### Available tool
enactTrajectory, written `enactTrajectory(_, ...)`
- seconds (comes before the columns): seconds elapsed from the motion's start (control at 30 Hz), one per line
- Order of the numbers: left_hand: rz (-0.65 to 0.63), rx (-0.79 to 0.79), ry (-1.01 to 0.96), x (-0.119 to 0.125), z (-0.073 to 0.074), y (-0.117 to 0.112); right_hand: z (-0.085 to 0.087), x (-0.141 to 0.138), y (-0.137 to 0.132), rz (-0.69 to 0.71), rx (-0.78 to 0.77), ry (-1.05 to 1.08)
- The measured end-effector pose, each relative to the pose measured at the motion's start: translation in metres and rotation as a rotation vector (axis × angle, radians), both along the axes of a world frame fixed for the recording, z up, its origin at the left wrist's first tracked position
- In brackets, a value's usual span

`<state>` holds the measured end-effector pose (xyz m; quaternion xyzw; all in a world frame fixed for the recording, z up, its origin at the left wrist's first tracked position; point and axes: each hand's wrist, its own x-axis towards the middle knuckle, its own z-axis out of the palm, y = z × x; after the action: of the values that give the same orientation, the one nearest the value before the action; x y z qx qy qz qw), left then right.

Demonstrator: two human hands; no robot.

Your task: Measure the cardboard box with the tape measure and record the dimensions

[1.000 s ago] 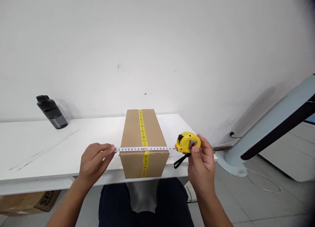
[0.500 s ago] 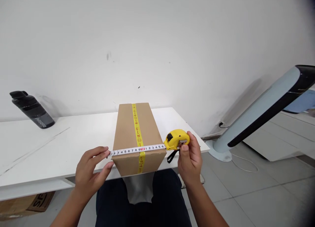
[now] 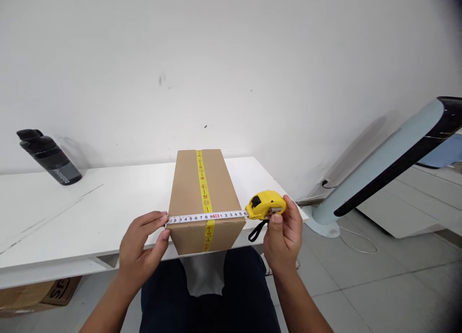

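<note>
A closed cardboard box [image 3: 188, 188] with a strip of yellow printed tape [image 3: 202, 184] along its top sits at the table's front edge. Across the near end of its lid lies the white blade [image 3: 195, 218] of a tape measure, its numbers facing up. My left hand [image 3: 144, 241] pinches the blade's end at the box's left edge, thumb lower by the corner. Wrapped round the yellow tape measure case [image 3: 267, 204], just off the box's right edge, is my right hand [image 3: 283, 236]. A black wrist strap [image 3: 257, 232] hangs from the case.
On the left of the white table [image 3: 90, 212] stands a black bottle [image 3: 50, 157]. A pale blue and black tower appliance [image 3: 393, 160] rises from the floor at right. Another cardboard box [image 3: 39, 297] lies under the table. A white wall [image 3: 216, 73] is behind.
Both hands and the blade have shifted slightly right along the box. The blade's end now meets the box's left edge, where before it stuck out past it.
</note>
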<state>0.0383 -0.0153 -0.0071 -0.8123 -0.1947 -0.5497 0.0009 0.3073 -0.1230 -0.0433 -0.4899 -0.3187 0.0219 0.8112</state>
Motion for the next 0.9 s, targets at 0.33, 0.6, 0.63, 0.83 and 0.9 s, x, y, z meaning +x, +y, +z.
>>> enactTrajectory(0.33,0.046,0.002,-0.033,0.011,-0.005,-0.007,0.003,-0.005,-0.007,0.016,-0.014,0.008)
enactTrajectory(0.6,0.056,-0.029,-0.049,0.011,-0.01,-0.003,0.003,0.0,-0.006,-0.074,-0.057,-0.052)
enactTrajectory(0.63,0.061,-0.038,-0.047,0.012,-0.01,-0.003,0.002,0.0,-0.006,-0.079,-0.062,-0.044)
enactTrajectory(0.83,0.088,-0.099,-0.063,0.013,-0.014,-0.003,-0.004,0.001,-0.004,-0.044,-0.018,-0.084)
enactTrajectory(0.9,0.094,-0.116,-0.072,0.013,-0.015,-0.003,-0.006,0.001,-0.004,-0.046,-0.016,-0.104)
